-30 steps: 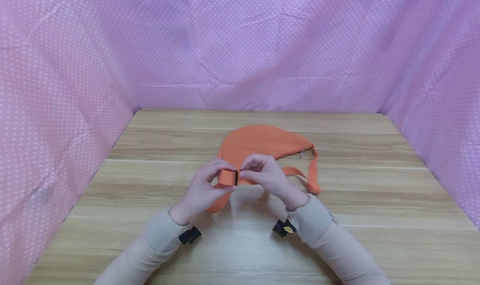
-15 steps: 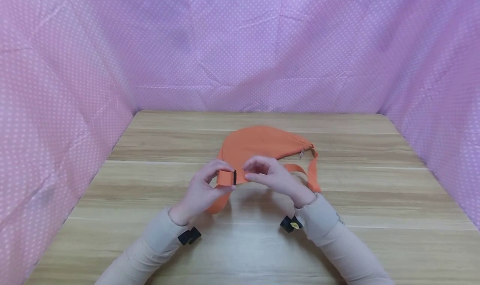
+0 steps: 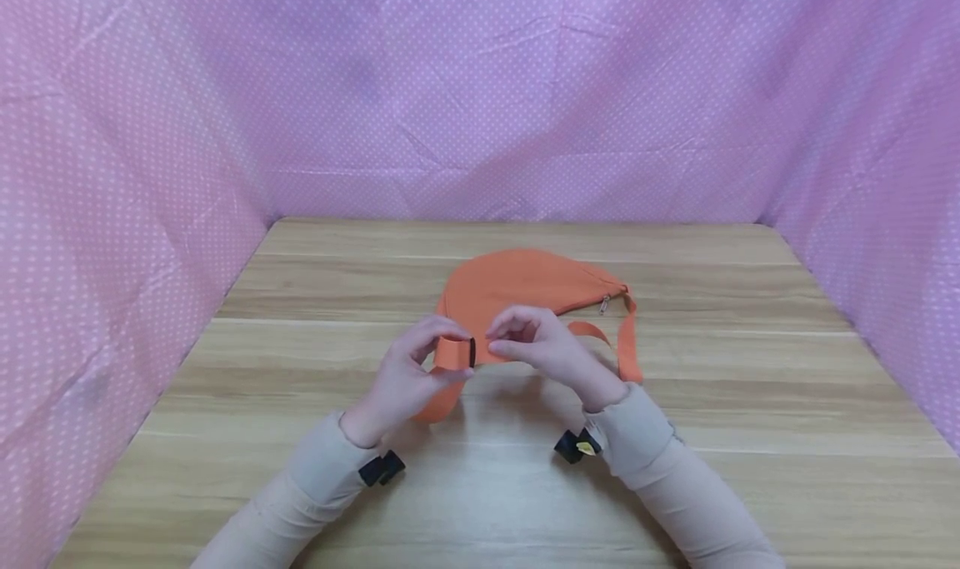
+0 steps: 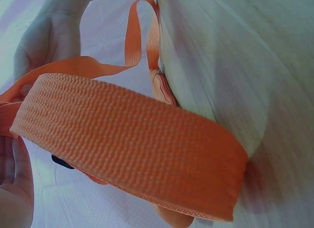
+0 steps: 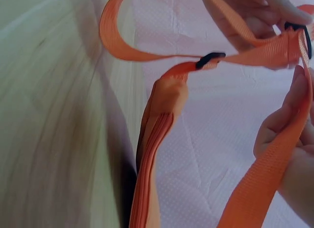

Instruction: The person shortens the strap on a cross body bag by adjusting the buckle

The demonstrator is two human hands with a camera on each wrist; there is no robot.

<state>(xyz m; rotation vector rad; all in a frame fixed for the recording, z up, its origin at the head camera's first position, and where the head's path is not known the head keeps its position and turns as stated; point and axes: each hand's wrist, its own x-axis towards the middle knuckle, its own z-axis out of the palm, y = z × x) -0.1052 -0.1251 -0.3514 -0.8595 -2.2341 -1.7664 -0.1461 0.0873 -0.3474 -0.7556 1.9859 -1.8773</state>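
Note:
An orange sling bag [image 3: 525,282] lies on the table behind both hands, its webbing strap [image 4: 132,139] lifted in a broad loop. With thumb and fingers above and below it, my left hand [image 3: 405,369] grips a black strap slider [image 3: 472,352] at the end of a folded strap loop. My right hand [image 3: 543,348] is just right of the slider, thumb and forefinger pinched together on the strap. In the right wrist view a length of orange strap runs down from the slider past the right-hand fingers [image 5: 279,122]. A second black slider [image 5: 211,60] sits near the bag's end.
The wooden table [image 3: 315,286] carries the bag, whose zip pull [image 3: 604,305] hangs at its right end. A slack part of the strap [image 3: 628,344] curls on the right. Pink dotted cloth [image 3: 495,94] stands behind and at both sides.
My right hand has drawn slightly right, away from the slider, then stayed nearly in place. The left hand keeps its grip on the slider, barely shifted. The slack strap at right has shifted slightly.

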